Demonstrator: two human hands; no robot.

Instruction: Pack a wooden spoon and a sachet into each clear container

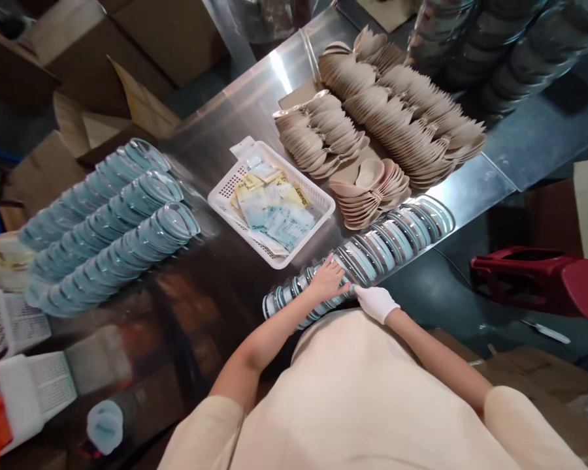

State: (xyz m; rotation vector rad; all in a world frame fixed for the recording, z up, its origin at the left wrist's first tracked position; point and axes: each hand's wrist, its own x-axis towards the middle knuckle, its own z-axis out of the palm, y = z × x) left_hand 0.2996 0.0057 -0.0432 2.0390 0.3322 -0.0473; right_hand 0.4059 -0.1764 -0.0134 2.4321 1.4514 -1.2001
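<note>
A long row of round blue-and-clear lids point(396, 238) lies on edge along the near rim of the steel table point(255, 104). My bare left hand point(327, 281) rests flat on top of this row near its left part, fingers spread. My right hand point(375, 301), in a white glove, touches the row's near side just right of the left hand. I cannot tell whether it grips a lid. A white perforated basket point(318, 196) of yellow and blue sachets stands just beyond the row.
Three rows of blue lids point(112, 222) lie at the left. Stacked beige wooden spoons point(396, 111) fill the far right. White baskets point(34, 385) and a capped bottle point(105, 425) sit at the near left. Red plastic stools point(539, 277) stand on the floor right. Cardboard boxes point(102, 59) lie behind.
</note>
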